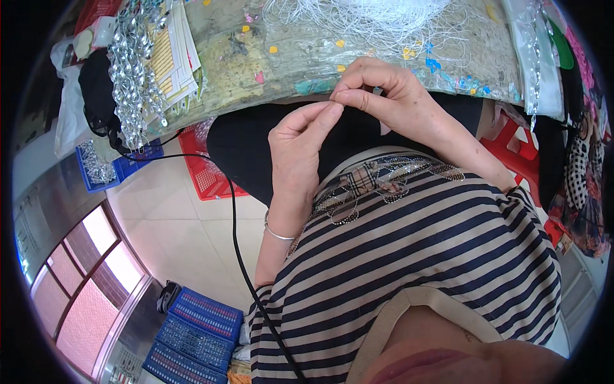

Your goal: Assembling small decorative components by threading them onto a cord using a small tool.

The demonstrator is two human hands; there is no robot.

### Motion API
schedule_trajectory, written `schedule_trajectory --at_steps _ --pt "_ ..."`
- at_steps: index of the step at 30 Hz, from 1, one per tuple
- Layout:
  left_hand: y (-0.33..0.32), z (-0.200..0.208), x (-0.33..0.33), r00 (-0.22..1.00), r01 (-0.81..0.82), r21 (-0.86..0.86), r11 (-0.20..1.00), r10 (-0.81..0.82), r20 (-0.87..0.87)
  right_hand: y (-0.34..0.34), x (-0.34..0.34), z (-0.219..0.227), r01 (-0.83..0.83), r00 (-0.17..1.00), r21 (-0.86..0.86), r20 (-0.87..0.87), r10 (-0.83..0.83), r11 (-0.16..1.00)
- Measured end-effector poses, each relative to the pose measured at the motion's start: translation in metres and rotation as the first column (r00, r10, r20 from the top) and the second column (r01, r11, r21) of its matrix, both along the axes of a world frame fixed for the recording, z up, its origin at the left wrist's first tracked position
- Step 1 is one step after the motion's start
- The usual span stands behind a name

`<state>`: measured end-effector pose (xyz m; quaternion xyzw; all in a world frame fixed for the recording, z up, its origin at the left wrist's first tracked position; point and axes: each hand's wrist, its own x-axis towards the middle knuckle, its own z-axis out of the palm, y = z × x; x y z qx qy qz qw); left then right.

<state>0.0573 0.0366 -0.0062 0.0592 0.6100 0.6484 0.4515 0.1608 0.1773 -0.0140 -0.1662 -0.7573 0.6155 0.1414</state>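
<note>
My left hand (299, 146) and my right hand (400, 96) meet at the near edge of the worn table (224, 80), above my dark-clothed lap. Both are closed, thumb against forefinger, and their fingertips touch. Whatever sits between the fingertips is too small to make out. Beyond them on the table lies a loose heap of thin white, clear-looking thread (377, 19). Small yellow, blue and pink flat pieces are scattered around, among them a pink one (259, 77) near the edge.
Silvery faceted bead strands (133, 83) hang over the table's left end beside paper cards (179, 70). More hang at right (535, 70). Below are a blue basket (96, 179), a red basket (206, 182), a red stool (519, 147) and blue trays (192, 336). A black cable (233, 224) crosses my left side.
</note>
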Motion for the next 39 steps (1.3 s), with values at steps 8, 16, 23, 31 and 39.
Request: schedule_trajectory --at_steps 8,16,23,31,39 --pt "-0.003 -0.001 -0.008 0.980 0.168 -0.001 0.986 -0.166 0.113 -0.001 -0.009 0.009 -0.022 0.999 -0.542 -0.036 0.002 0.840" --pt "-0.021 0.005 -0.017 0.973 0.222 0.036 0.974 -0.219 -0.073 0.033 -0.003 0.044 0.108 0.987 -0.684 -0.015 -0.161 0.722" --pt "-0.022 0.007 -0.016 0.927 0.374 0.068 0.925 -0.372 -0.039 0.016 -0.005 0.045 0.021 0.998 -0.613 -0.039 -0.056 0.790" --pt "-0.044 0.015 -0.020 0.807 0.566 0.150 0.810 -0.582 0.097 0.042 -0.003 0.062 0.121 0.987 -0.555 -0.022 -0.160 0.823" --pt "-0.088 -0.013 -0.027 0.923 0.384 -0.044 0.922 -0.385 -0.027 0.056 -0.006 0.066 0.178 0.963 -0.546 -0.077 -0.260 0.819"
